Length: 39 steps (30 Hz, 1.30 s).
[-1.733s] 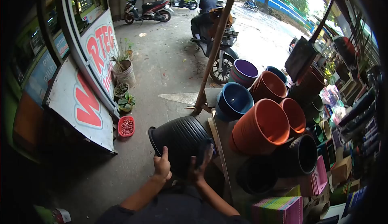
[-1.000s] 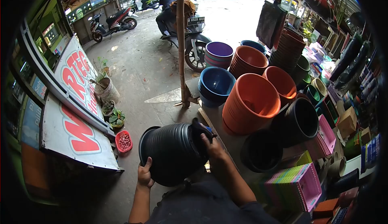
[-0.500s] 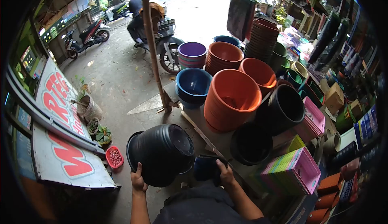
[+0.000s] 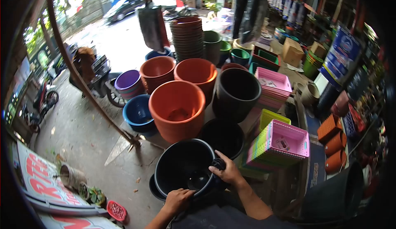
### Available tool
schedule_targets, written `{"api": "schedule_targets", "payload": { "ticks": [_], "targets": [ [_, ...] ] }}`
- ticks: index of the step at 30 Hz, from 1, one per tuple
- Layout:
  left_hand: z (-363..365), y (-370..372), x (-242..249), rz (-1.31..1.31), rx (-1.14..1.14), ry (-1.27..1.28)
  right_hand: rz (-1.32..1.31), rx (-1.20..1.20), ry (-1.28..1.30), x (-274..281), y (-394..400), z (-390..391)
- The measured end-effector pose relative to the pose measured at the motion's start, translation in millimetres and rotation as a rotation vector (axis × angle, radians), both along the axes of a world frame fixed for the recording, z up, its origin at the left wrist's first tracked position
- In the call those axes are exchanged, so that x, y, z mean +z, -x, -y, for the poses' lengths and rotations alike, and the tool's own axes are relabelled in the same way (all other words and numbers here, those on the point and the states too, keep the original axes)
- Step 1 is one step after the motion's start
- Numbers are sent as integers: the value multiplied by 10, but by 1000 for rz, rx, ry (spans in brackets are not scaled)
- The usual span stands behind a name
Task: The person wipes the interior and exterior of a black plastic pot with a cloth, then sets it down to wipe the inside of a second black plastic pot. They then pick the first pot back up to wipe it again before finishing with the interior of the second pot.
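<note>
The big black pot point(image 4: 178, 163) is in the lower middle of the frame, and its round mouth now faces up. Half a second ago it lay on its side with its bottom pointing right. The view has turned too, so the pots for sale sit nearer the middle and the red bowl point(image 4: 117, 211) is down at the lower left.

The left hand point(image 4: 178, 199) has its fingers close together, bent over the near rim. The right hand point(image 4: 228, 171) is at the right rim, its fingers curled around a dark cloth point(image 4: 218, 163), all bunched up.

The pot's far edge is very near the big orange pot point(image 4: 176, 123). On its upper right, a black tub point(image 4: 229, 140) is just beside it. I cannot tell if they touch. There is open room on the grey floor point(image 4: 97, 134) to the left, past the thin wooden pole point(image 4: 73, 66).

The black pot is dark and smooth inside, with a little shine and some small pale specks near the bottom.
</note>
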<state>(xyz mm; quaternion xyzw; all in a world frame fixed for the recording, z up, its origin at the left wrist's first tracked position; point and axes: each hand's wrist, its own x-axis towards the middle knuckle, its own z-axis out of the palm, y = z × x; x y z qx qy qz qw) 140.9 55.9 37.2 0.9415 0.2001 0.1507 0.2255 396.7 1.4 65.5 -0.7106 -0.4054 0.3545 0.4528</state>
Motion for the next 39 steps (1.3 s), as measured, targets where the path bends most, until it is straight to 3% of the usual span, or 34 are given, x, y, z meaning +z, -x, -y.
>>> {"api": "schedule_targets", "payload": {
  "ticks": [4,11,16,19,21,25,27,31,37,39],
  "targets": [
    [-78,-313,58,-71,-99,-65,-19,-133,-5,-202,-269,261],
    [-401,-1008,259,-132,-247,-137,92,-370,-184,173,-641,390],
    [-638,-1545,146,-103,-321,-139,185,-476,-250,37,-1015,389],
    [-766,-1853,-101,-109,-347,-181,282,-529,-244,-316,-1270,325],
    [-874,-2036,-345,-160,-390,-255,146,-541,-161,-508,-1400,287],
    [-1031,-2302,-820,-216,-435,-275,235,-656,-154,-1430,-1609,160],
    [-1056,-2369,-1128,-217,-438,-269,7,-714,-151,-1903,-1665,83],
    [-1066,-2455,-1437,-251,-420,-231,-26,-651,-107,-2147,-1732,52],
    [-1106,-2435,-1982,-299,-412,24,313,-574,184,-2415,-1663,29],
    [-1150,-2402,-2171,-300,-375,22,192,-517,291,-2443,-1682,33]
  ]
}}
